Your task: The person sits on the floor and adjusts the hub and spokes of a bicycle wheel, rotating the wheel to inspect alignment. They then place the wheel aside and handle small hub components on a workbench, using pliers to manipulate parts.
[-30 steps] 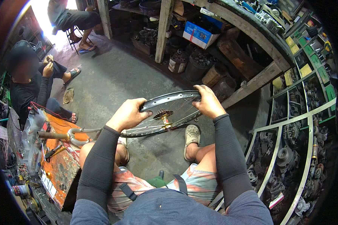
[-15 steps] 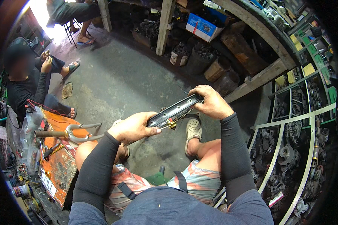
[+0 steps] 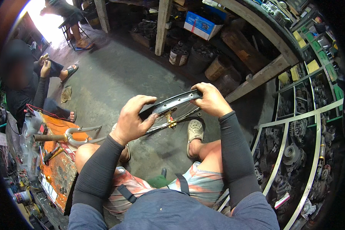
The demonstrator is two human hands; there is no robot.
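A bicycle wheel is held in front of my knees, seen nearly edge-on. Its black rim (image 3: pixel 173 102) has a row of spoke holes facing up. Thin spokes run below the rim to a gold-coloured hub (image 3: pixel 171 122). My right hand (image 3: pixel 212 100) is closed on the rim's right end, fingers over the far side. At the left end, my left hand (image 3: pixel 132 117) is open around the rim, with fingers lifted apart from the thumb. The thumb seems to rest against the rim. Part of the wheel's lower side is hidden behind the left hand.
To my left, a grey bicycle fork (image 3: pixel 71 134) and pliers (image 3: pixel 51 153) lie on a worn orange box (image 3: pixel 63 174). A co-worker (image 3: pixel 17 76) sits beyond it; another person sits farther back. Metal shelving (image 3: pixel 289 124) with machine parts stands at right. A blue-and-white carton (image 3: pixel 203 25) sits across the floor.
The rim has tilted and now shows more curve, with spokes and hub more visible. My left hand has loosened and spread its fingers; my right hand still grips the rim.
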